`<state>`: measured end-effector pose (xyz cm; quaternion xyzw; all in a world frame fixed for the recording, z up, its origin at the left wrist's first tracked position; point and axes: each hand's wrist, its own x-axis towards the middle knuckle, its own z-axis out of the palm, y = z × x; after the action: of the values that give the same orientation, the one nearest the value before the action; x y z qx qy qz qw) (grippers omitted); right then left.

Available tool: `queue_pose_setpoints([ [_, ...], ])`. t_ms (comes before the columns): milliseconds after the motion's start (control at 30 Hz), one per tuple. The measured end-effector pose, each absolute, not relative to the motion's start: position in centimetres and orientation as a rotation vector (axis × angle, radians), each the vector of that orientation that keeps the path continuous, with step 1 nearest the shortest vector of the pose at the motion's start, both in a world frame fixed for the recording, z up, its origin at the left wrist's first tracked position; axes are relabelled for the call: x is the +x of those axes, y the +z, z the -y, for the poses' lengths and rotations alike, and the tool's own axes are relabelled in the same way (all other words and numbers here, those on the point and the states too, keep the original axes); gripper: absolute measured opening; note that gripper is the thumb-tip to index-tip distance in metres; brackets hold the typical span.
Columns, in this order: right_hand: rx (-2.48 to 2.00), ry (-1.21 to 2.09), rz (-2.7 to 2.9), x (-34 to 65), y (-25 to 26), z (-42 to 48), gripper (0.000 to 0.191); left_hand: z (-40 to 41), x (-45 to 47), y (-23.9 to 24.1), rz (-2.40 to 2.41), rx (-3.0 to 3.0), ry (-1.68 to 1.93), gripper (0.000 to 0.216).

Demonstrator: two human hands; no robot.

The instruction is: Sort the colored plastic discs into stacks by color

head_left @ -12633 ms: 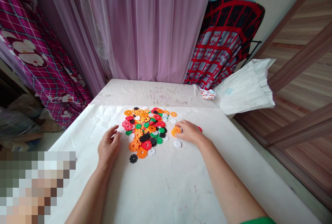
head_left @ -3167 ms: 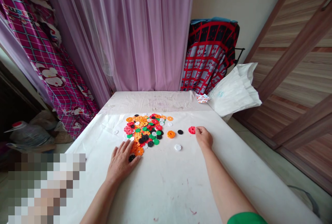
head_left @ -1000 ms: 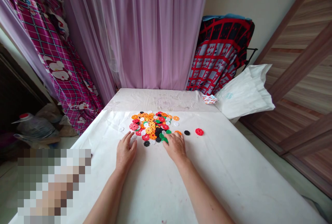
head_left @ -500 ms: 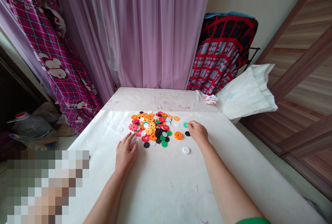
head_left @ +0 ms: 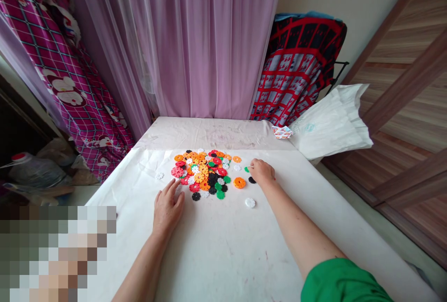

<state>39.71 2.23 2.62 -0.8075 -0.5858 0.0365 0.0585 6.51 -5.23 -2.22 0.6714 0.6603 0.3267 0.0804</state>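
Note:
A pile of small flower-shaped plastic discs in orange, red, green, black and white lies on a white-covered table. My left hand rests flat and open on the cloth just below the pile's left side. My right hand sits to the right of the pile with curled fingers pinching a green disc on the cloth. An orange disc, a black disc and a white disc lie singly near that hand.
A lone white disc lies left of the pile. A white plastic bag and a small printed packet sit at the table's far right corner. Purple curtains hang behind, and a red patterned cloth drapes a rack.
My right hand went from the pile's lower edge out to the right with a green disc. It now covers the spot where the red disc lay. My left hand has barely moved.

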Motion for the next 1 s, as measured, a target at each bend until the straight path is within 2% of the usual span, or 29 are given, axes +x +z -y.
queue_pose_setpoints([
  [133, -2.346, 0.05, 1.866, 37.7, 3.4, -1.1, 0.029, 5.3, 6.6, -2.1, -1.97, 2.007, 0.977, 0.04],
  [300, -1.938, 0.189, 2.195, 33.7, 3.5, 0.7, 0.021, 5.3, 6.6, -2.0, -1.972, 1.991, 0.962, 0.041],
  [400, -1.843, 0.192, 2.299, 32.3, 3.3, 1.5, 0.029, 5.2, 6.6, -2.1, -1.969, 1.992, 0.973, 0.041],
  [633, -1.939, 0.09, 2.334, 32.3, 3.3, 1.9, 0.034, 5.3, 6.7, -1.9, -1.963, 1.987, 0.97, 0.041],
  [833, -1.99, 0.042, 2.41, 32.1, 3.5, 1.6, 0.023, 5.4, 6.8, -1.9, -1.961, 1.98, 0.971, 0.041],
  [1000, -2.029, 0.049, 2.26, 33.6, 4.1, 0.7, 0.029, 5.4, 6.7, -2.0, -1.965, 1.971, 0.972, 0.041],
])
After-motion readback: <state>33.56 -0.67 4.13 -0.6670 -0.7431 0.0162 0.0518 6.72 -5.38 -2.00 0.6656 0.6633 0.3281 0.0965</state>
